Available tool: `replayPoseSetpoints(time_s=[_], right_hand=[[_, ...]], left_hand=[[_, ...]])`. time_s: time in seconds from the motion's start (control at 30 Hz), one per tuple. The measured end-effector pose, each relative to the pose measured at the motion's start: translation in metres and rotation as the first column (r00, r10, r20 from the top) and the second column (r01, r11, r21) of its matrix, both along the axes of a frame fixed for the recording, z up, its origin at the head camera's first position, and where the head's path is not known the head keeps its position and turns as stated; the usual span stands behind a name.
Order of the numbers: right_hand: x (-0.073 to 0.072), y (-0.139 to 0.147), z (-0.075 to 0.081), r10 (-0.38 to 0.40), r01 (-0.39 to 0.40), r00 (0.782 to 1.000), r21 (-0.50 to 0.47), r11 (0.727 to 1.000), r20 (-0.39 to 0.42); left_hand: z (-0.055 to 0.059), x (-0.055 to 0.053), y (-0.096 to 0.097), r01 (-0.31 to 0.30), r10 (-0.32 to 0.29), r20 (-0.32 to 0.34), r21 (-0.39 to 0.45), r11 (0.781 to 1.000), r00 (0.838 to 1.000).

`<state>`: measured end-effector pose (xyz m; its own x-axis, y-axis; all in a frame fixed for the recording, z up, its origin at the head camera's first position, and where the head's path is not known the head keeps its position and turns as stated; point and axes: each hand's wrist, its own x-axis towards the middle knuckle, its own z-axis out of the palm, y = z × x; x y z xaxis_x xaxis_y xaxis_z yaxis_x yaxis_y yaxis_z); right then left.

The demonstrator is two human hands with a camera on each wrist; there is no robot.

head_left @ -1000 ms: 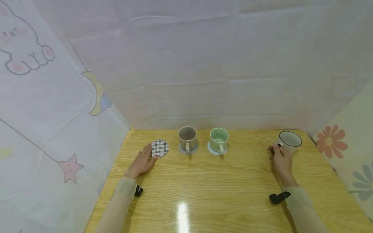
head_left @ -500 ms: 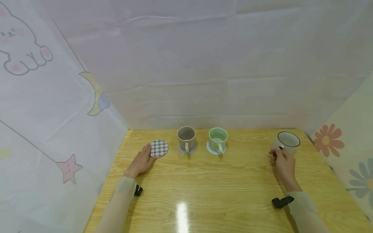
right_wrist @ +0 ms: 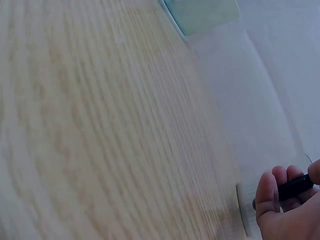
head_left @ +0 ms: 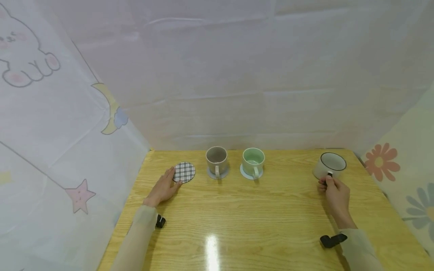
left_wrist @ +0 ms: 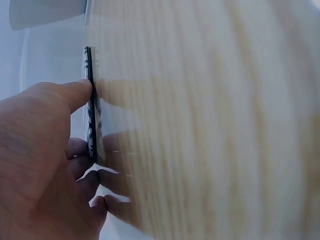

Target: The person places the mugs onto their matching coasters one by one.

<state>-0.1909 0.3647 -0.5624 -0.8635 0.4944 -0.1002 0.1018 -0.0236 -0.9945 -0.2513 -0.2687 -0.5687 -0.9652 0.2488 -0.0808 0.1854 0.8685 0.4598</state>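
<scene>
At the right of the table, my right hand (head_left: 338,196) pinches the black handle (head_left: 329,175) of a white enamel-style mug (head_left: 320,169) with a dark rim. The mug stands upright, its handle towards me. In the right wrist view the fingers (right_wrist: 268,192) curl round the handle. My left hand (head_left: 162,190) lies low on the table at the left, fingers fairly straight, beside a round plaid coaster (head_left: 184,172). Its thumb touches the coaster's near edge and its fingertips are at the left edge. The left wrist view shows the coaster (left_wrist: 91,117) edge-on, flat on the tabletop.
Between the hands, a grey-brown mug (head_left: 217,160) and a light green mug (head_left: 253,160) stand on pale round coasters, handles towards me. The wooden table (head_left: 264,226) is bordered by a printed sheet (head_left: 217,124) behind and at both sides.
The white mug has turned so its handle swings from the left round to the front. My right hand has moved slightly right and nearer with it. The left hand keeps its place.
</scene>
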Motion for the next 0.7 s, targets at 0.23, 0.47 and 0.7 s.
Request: replayPoseSetpoints(time_s=[0.23, 0.47, 0.7], right_hand=[[0.006, 0.0, -0.001, 0.036, -0.038, 0.998, -0.053, 0.998, -0.044], [0.011, 0.002, -0.003, 0.074, -0.074, 0.996, -0.006, 0.997, -0.058], [0.014, 0.001, -0.002, 0.097, -0.096, 0.994, 0.019, 0.995, -0.058]], left_hand=[[0.003, 0.001, 0.0, -0.01, 0.01, 0.001, 0.005, 1.0, 1.0], [0.004, 0.003, 0.003, -0.005, 0.005, 0.006, 0.004, 1.0, 1.0], [0.004, 0.002, 0.003, -0.01, 0.01, 0.01, 0.0, 1.0, 1.0]])
